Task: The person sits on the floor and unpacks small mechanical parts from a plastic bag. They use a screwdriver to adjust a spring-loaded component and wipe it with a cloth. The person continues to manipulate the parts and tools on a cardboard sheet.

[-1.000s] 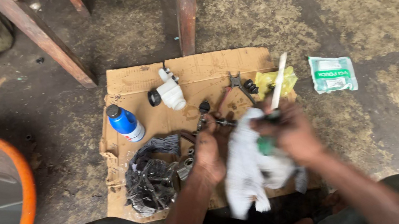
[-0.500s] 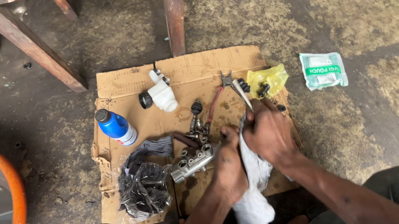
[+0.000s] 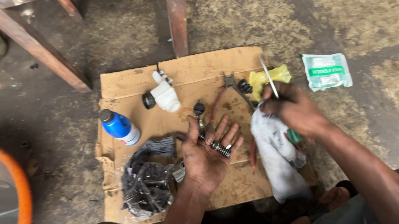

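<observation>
My left hand (image 3: 207,154) lies palm up over the cardboard sheet (image 3: 187,71), fingers spread, with a small coiled metal spring (image 3: 221,149) resting across the fingers. My right hand (image 3: 295,111) grips a screwdriver with a green handle (image 3: 269,76), its shaft pointing up and away, together with a dirty white rag (image 3: 278,157) that hangs down from the hand. Small dark metal parts (image 3: 199,109) and red-handled pliers (image 3: 223,94) lie on the cardboard just beyond my left hand.
On the cardboard are a blue bottle (image 3: 119,126), a white plastic reservoir (image 3: 164,93), a black plastic bag (image 3: 146,180) and a yellow cloth (image 3: 269,76). A green-and-white packet (image 3: 327,70) lies on the concrete. Wooden legs (image 3: 178,10) stand behind; an orange-rimmed tub (image 3: 11,213) is left.
My left hand has turned palm up and opened, showing the spring. My right hand has moved right with the rag and screwdriver. The metal cylinder held earlier is out of my hands.
</observation>
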